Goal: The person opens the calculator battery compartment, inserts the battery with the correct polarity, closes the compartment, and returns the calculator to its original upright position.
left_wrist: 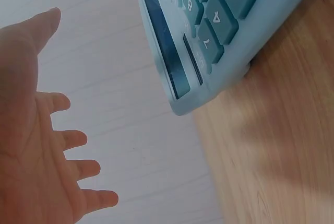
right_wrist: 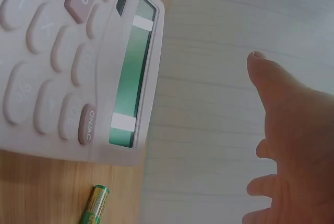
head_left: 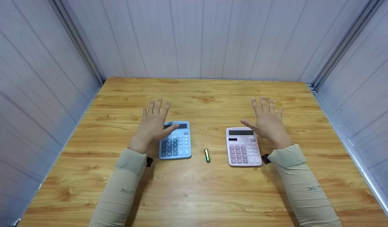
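Note:
My left hand is held over the left edge of a blue calculator, fingers spread and straight, thumb across its display in the head view. The left wrist view shows that hand apart from the blue calculator, with nothing in it. On the other side, my right hand spreads its fingers beside the upper right corner of a pink calculator. Its thumb points left, and the palm holds nothing. Between the calculators lies a small green and gold battery, which the right wrist view also catches.
A wood-grain table carries everything. Pale panelled walls enclose it at the back and both sides. Dark wrist-camera pieces show at the sleeve cuffs, close to the calculators' outer edges.

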Demonstrator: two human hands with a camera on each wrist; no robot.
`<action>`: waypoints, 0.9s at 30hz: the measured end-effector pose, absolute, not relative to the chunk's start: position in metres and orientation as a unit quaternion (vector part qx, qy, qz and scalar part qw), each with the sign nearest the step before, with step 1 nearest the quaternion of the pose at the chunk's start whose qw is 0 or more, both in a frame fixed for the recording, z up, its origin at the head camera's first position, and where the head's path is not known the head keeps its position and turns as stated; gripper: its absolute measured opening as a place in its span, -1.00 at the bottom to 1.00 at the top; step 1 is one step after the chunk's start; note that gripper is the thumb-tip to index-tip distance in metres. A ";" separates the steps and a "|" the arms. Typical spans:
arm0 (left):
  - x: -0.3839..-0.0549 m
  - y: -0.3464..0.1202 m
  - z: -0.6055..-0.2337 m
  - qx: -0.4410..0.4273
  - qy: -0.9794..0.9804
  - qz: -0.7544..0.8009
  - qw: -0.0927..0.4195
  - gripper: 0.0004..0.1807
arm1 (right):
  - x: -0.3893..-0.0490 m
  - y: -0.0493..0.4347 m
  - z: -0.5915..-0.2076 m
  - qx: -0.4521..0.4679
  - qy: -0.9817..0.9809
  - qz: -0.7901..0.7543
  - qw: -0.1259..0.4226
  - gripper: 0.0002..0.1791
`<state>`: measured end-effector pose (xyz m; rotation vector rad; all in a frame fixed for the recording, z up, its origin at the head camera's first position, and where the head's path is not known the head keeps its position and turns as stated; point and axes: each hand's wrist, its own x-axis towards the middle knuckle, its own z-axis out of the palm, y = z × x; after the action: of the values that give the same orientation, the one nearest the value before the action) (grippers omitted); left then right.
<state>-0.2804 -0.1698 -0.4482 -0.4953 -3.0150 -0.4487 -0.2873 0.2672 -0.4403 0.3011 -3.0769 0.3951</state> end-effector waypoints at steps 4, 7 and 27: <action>-0.279 -0.170 -0.450 -0.164 -0.975 -0.149 0.025 0.08 | -0.287 0.264 -0.441 0.113 -0.983 0.146 0.022 0.11; -0.277 -0.170 -0.451 -0.169 -0.973 -0.158 0.021 0.08 | -0.285 0.262 -0.442 0.125 -0.979 0.159 0.033 0.06; -0.265 -0.169 -0.445 -0.129 -0.954 -0.264 -0.050 0.07 | -0.282 0.242 -0.448 0.180 -0.955 0.223 0.081 -0.02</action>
<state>-0.2653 -0.1685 -0.4454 -0.4195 -3.0974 -0.8576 -0.2825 0.2423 -0.4481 0.5370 -2.8544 0.6676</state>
